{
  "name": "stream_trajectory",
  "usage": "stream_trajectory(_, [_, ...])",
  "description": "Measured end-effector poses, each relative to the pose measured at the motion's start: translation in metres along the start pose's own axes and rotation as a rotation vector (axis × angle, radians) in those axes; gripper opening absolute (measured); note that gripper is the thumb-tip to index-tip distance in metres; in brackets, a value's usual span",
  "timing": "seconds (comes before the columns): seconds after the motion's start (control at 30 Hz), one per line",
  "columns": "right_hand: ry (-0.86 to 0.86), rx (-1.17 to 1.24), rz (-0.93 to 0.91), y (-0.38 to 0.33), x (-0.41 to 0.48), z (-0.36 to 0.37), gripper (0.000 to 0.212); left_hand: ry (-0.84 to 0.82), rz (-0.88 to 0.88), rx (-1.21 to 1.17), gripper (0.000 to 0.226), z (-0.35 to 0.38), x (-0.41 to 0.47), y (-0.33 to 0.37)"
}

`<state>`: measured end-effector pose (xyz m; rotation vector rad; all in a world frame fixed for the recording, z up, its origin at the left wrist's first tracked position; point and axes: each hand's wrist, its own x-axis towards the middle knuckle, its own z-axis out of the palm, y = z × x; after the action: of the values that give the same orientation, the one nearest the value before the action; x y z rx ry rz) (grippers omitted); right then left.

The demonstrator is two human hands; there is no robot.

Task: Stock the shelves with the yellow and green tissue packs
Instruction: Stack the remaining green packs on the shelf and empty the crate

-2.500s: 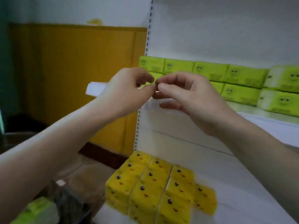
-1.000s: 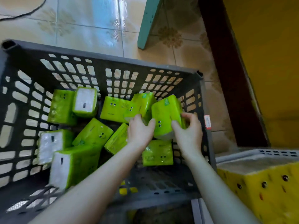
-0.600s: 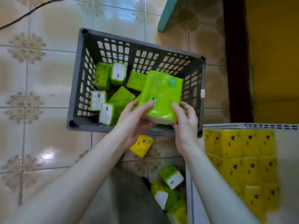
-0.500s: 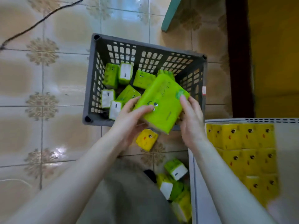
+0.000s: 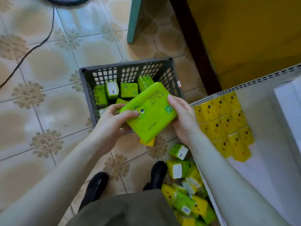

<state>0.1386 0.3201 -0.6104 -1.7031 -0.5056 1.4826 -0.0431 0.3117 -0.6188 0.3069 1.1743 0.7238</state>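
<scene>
I hold a green tissue pack (image 5: 150, 111) with a printed face in both hands, tilted, above the near edge of a grey crate (image 5: 91, 98). My left hand (image 5: 114, 121) grips its left end and my right hand (image 5: 182, 118) grips its right end. Several more green packs (image 5: 123, 91) lie inside the crate. A block of yellow tissue packs (image 5: 224, 123) stands on the white shelf (image 5: 268, 168) at the right. A single yellow pack (image 5: 149, 142) lies on the floor just under the held pack.
A heap of green and yellow packs (image 5: 184, 190) lies on the floor under the shelf edge by my black shoes (image 5: 97, 186). A black cable (image 5: 37, 44) crosses the tiled floor at left. A teal post (image 5: 134, 20) and a yellow panel (image 5: 244, 38) stand behind the crate.
I turned from the upper shelf down to the crate, picked a green pack out with both hands and lifted it. The view has since risen and pulled back from the crate.
</scene>
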Motion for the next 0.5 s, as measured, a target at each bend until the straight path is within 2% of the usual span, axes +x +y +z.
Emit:
stream_trajectory(0.1, [0.097,0.185,0.006,-0.004,-0.032,0.006,0.031,-0.008,-0.024,-0.005,0.049,0.005,-0.019,0.012])
stream_trajectory(0.17, [0.111,0.262,0.03,-0.006,-0.059,0.003,0.03,0.016,-0.054,-0.052,0.047,0.015,-0.03,0.015])
stream_trajectory(0.23, [0.088,0.233,0.024,-0.003,-0.086,-0.002,0.031,0.022,-0.08,-0.059,0.044,0.03,-0.043,0.014])
stream_trajectory(0.3, [0.103,0.177,0.042,0.0,-0.114,-0.005,0.053,-0.018,-0.086,-0.016,0.039,0.045,-0.057,0.009])
stream_trajectory(0.37, [0.162,0.176,0.032,0.0,-0.134,-0.012,0.055,-0.085,-0.132,0.061,0.049,0.059,-0.07,0.002])
stream_trajectory(0.5, [0.321,0.266,-0.06,-0.013,-0.163,-0.044,0.023,-0.21,-0.183,0.216,0.097,0.094,-0.091,0.006])
